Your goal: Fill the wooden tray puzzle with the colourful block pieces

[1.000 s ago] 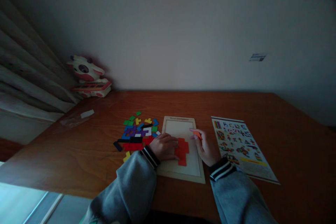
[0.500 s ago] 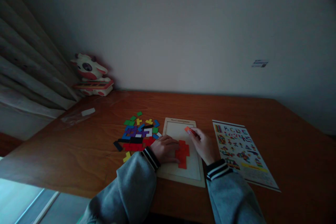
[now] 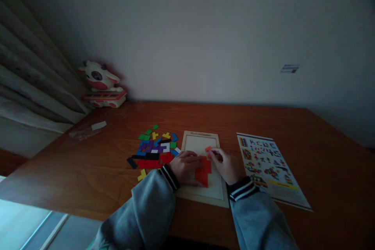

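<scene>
Pinching a small orange piece (image 3: 208, 149) in the right hand (image 3: 227, 166) over the framed board (image 3: 217, 188). Resting the left hand (image 3: 185, 167), thumb spread from fingers, against the joined orange pieces (image 3: 204, 172)

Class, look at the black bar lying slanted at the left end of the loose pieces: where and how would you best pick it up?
Probably pinch the black bar at its middle, across its two long sides, coming from above on the left: it lies flat and is narrow that way, and the other loose pieces lie to its right.
</scene>
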`<state>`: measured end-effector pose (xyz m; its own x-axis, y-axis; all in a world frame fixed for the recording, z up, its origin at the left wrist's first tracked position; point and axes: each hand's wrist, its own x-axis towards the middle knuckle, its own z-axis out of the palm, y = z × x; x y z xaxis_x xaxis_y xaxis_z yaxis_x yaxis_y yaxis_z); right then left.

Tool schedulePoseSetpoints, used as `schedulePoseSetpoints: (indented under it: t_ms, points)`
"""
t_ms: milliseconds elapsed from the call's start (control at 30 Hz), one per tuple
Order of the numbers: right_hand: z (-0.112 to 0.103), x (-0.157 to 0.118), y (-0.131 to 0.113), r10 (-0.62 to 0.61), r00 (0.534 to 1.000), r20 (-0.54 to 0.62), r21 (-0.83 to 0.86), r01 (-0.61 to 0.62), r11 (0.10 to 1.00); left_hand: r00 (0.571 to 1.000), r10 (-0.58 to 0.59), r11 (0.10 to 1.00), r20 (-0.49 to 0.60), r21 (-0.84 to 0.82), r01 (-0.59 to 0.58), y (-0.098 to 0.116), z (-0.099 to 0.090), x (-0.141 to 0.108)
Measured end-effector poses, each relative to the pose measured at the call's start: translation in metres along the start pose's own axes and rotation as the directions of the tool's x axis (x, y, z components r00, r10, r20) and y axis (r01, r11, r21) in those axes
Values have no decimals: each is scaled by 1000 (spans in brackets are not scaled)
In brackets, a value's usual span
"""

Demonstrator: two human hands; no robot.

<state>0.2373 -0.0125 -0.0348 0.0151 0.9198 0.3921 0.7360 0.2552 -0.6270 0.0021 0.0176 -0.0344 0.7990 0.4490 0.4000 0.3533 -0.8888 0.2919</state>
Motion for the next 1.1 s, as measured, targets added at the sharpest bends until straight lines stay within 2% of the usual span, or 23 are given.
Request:
schedulePoseSetpoints:
  t_ms: [233,400,600,767,1100]
  points:
    - [-4,-6,2,-173,979,112,-78,182,980,999,-18,1000,43,-3,18,2,-1,0]
    - [-5,-9,3,-219,962,166,-155,245,957,1000,-3,1000,18,-3,3,4,-4,2]
    - [-6,-10,7,-218,961,171,-112,239,965,1000,7,1000,25,8,-7,4,-4,2]
    - [-6,-10,11,-181,975,127,-105,195,975,1000,-4,1000,20,7,4,2,-2,1]
    - [-3,-12,4,-223,966,130,-33,229,973,1000,-12,1000,20,-3,12,-1,1,-1]
